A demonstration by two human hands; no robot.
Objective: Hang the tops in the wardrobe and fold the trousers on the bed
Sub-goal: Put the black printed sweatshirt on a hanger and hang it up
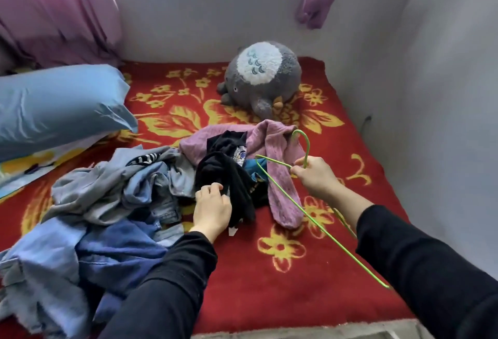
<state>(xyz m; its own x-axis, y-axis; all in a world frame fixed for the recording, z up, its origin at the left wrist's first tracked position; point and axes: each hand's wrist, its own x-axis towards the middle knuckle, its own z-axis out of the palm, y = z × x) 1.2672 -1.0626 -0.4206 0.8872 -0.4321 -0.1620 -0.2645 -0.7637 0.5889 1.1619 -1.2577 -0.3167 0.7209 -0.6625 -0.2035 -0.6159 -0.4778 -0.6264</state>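
Picking a top out of the heap, hanger at the ready.

My left hand curls its fingers into the black top, which lies on the red flowered bed cover between the heap of blue denim and grey clothes and the mauve knit top. My right hand is closed round the neck of the green wire hanger, held above the mauve knit with its hook pointing up. A grey plush toy sits farther back.

Green hanger, black top, red yellow-flowered blanket
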